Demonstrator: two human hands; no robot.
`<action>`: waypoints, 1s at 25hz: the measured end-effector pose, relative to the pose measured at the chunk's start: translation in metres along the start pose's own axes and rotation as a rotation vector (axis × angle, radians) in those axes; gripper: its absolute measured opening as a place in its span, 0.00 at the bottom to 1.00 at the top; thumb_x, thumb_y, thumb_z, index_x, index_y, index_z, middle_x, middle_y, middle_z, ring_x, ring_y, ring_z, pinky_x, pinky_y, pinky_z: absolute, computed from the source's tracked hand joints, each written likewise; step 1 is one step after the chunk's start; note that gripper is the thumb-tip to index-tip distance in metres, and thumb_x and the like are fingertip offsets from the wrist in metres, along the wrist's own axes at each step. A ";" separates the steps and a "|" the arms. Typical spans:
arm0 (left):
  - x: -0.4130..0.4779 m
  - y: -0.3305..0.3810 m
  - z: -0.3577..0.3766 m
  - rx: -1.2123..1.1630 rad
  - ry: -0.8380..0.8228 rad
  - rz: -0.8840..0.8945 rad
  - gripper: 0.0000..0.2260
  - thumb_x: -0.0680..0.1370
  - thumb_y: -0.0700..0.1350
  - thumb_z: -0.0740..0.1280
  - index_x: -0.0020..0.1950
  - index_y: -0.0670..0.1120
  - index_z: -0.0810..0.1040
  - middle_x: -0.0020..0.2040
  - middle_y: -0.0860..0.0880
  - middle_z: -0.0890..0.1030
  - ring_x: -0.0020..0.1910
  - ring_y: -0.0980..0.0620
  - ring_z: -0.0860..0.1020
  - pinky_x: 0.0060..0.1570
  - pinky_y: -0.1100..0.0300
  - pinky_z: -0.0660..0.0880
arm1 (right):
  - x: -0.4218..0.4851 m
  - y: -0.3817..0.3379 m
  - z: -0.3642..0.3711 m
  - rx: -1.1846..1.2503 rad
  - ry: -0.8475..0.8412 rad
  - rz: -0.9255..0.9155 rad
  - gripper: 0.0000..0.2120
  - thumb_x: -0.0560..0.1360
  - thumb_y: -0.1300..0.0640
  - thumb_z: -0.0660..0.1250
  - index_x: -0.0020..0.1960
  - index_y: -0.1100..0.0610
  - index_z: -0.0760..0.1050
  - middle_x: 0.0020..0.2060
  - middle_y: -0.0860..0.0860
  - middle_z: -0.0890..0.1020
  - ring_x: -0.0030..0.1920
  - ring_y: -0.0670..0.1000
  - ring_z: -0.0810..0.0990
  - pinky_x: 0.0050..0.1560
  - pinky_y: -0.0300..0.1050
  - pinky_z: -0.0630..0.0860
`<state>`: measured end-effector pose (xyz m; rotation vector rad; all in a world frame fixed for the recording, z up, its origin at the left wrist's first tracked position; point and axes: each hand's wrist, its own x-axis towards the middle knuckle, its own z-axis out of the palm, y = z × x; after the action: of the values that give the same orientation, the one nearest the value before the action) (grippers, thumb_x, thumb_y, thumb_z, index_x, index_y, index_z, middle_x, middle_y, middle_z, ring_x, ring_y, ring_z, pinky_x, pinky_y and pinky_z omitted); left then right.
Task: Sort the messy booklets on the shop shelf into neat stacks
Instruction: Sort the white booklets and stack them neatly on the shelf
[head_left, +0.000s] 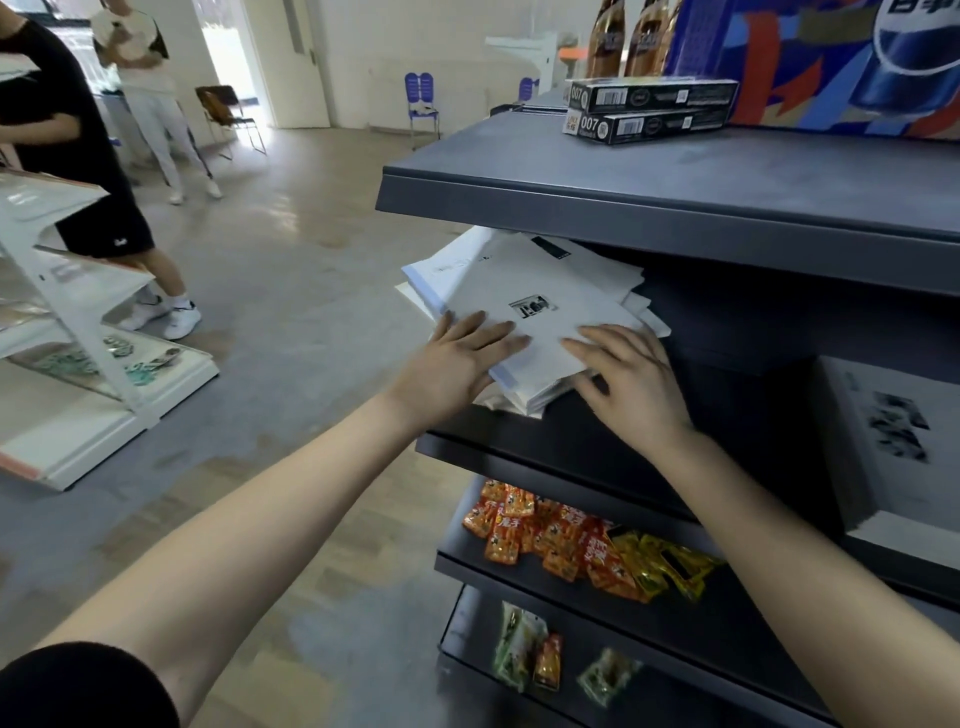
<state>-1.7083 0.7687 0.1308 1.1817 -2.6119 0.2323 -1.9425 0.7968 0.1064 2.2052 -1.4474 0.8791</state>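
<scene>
We work from a single view: a wide-angle camera worn on the person's head, facing forward and down along both bare forearms, with straight lines bowing toward the frame edges. It sits close to the dark shelf unit (675, 228), whose boards fill the right half. The left hand (457, 364) and right hand (628, 384) meet near frame centre on the booklets (524, 306), near enough that the cover print shows. Leftward we look out across the floor (291, 270) to a white rack (78, 312) and two standing people (93, 156), well apart from the shelf.
</scene>
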 end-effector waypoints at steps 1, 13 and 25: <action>-0.005 -0.007 -0.001 -0.005 0.017 0.048 0.20 0.79 0.48 0.54 0.71 0.50 0.68 0.70 0.46 0.71 0.69 0.38 0.66 0.69 0.37 0.58 | -0.002 0.007 -0.002 0.012 -0.014 0.029 0.17 0.72 0.59 0.68 0.61 0.52 0.78 0.59 0.54 0.79 0.61 0.57 0.76 0.65 0.62 0.67; 0.001 0.053 -0.028 0.129 0.052 0.021 0.21 0.78 0.47 0.61 0.71 0.45 0.67 0.68 0.46 0.73 0.65 0.44 0.72 0.60 0.51 0.71 | 0.002 -0.003 -0.014 -0.149 0.143 0.079 0.11 0.70 0.58 0.70 0.52 0.52 0.82 0.43 0.49 0.85 0.43 0.59 0.77 0.28 0.41 0.71; -0.038 0.010 -0.014 -0.205 0.080 0.001 0.28 0.72 0.29 0.52 0.70 0.45 0.69 0.70 0.47 0.71 0.70 0.45 0.68 0.68 0.54 0.64 | -0.017 0.008 -0.009 -0.037 0.226 -0.028 0.13 0.74 0.55 0.65 0.57 0.54 0.80 0.56 0.54 0.80 0.60 0.55 0.71 0.55 0.58 0.71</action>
<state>-1.6896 0.8057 0.1323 1.0788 -2.4975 0.0101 -1.9575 0.8105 0.1016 2.0197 -1.3120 1.0457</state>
